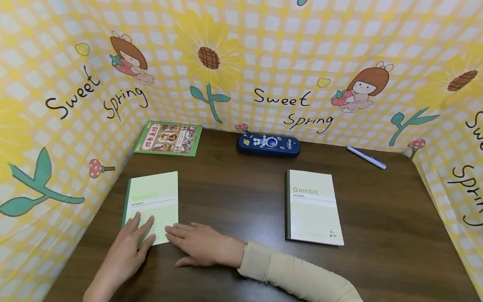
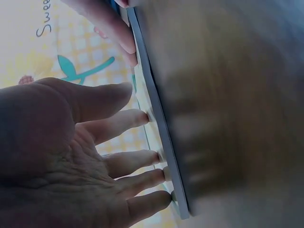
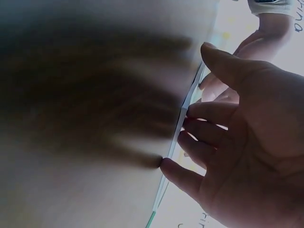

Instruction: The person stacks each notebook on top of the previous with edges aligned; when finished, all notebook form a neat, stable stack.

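Note:
On the left part of the table lies a pale green Gambit notebook (image 1: 154, 193) with a dark green spine. My left hand (image 1: 126, 251) rests its spread fingertips on the lower part of the cover; the left wrist view shows those fingers (image 2: 137, 164) touching the notebook (image 2: 159, 128). From the right, my right hand (image 1: 201, 245) lies with its fingers extended, the tips at the notebook's lower right edge. In the right wrist view, the fingers (image 3: 199, 142) meet the notebook's edge (image 3: 183, 114). Neither hand grips anything.
A second Gambit notebook (image 1: 315, 209), cream with a dark spine, lies to the right. Along the back are a green-bordered book (image 1: 170, 138), a navy space-themed pencil case (image 1: 268, 145) and a light purple pen (image 1: 366, 157). Checked yellow cloth (image 1: 241, 84) walls the dark wooden table (image 1: 234, 188).

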Motion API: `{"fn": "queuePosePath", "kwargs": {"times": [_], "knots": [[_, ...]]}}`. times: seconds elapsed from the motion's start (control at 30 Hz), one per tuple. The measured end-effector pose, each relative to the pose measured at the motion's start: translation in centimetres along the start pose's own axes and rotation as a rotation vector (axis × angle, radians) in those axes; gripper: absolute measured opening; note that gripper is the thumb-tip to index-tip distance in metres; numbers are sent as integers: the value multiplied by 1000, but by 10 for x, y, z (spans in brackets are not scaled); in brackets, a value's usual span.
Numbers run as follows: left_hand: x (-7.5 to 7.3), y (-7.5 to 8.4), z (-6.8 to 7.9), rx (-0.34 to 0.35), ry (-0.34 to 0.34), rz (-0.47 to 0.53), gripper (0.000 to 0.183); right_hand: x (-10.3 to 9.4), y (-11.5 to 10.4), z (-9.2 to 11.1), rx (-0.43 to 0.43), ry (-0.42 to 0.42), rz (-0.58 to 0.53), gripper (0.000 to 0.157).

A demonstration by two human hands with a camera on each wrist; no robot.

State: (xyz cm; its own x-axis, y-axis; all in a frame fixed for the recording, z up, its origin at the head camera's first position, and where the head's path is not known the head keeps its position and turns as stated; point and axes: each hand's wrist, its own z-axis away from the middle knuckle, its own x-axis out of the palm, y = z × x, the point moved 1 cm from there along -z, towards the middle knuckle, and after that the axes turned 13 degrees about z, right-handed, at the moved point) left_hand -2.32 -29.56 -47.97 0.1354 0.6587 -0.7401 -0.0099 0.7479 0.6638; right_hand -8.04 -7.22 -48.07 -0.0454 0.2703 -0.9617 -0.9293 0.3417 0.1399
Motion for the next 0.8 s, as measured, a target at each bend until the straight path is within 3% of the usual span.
{"fn": "queuePosePath", "kwargs": {"times": [0.3,0.8], "knots": [[14,16,-11,77,-3,-109,59,3,16,20,11,-25,-60,73],[38,53,-26,163,-38,-179,68,15,42,62,39,-12,-162,69]]}}
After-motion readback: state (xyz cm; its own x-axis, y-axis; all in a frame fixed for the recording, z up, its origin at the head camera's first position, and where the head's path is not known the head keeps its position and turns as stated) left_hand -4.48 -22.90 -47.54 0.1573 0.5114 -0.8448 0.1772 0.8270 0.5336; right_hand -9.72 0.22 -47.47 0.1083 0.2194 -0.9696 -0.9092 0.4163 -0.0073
